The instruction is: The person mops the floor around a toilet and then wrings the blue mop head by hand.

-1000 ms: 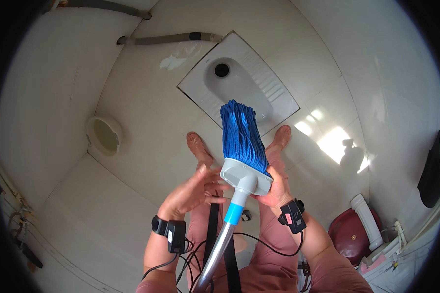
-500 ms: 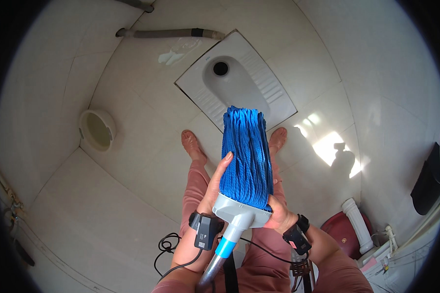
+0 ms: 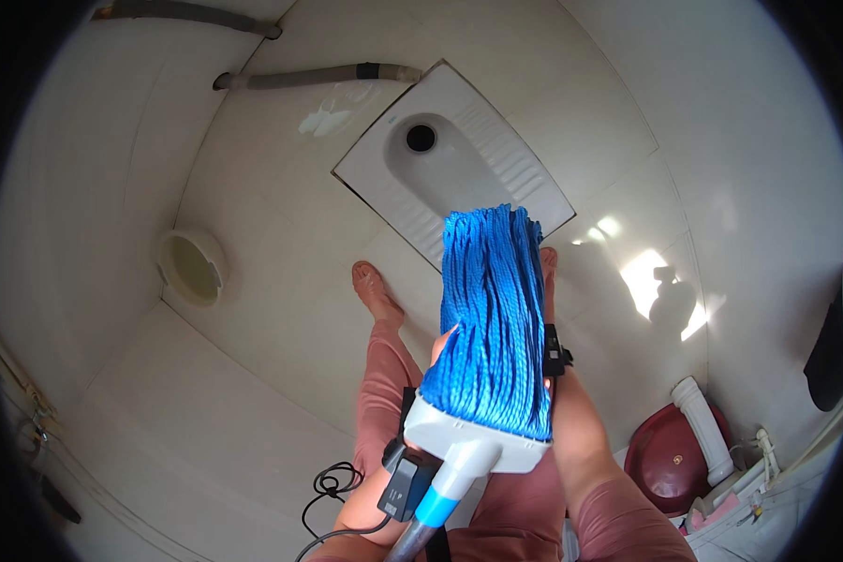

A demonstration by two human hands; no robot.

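Note:
A mop head with blue braided strands [image 3: 496, 318] is held up in front of me, strands pointing away. Its pale grey plastic holder [image 3: 473, 444] joins a metal pole with a bright blue band [image 3: 435, 508], which runs down past the lower edge. My left hand [image 3: 444, 343] grips the strands from the left and from behind; only part of the thumb side shows. On the right, my forearm [image 3: 581, 412] reaches forward beside the mop head. My right hand lies behind the strands, its fingers hidden. Each wrist carries a black strapped device.
A white squat toilet [image 3: 510, 140] is set in the tiled floor ahead. A grey hose [image 3: 300, 78] comes from the left wall. One pale bucket [image 3: 192, 269] stands at left; a dark red basin [image 3: 660, 464] and white pipe [image 3: 704, 436] are at right. A cable [image 3: 332, 482] hangs lower left.
The mop head has shifted right and slightly nearer. My right hand has left the holder's right end and moved forward behind the strands. My left hand still holds the strands.

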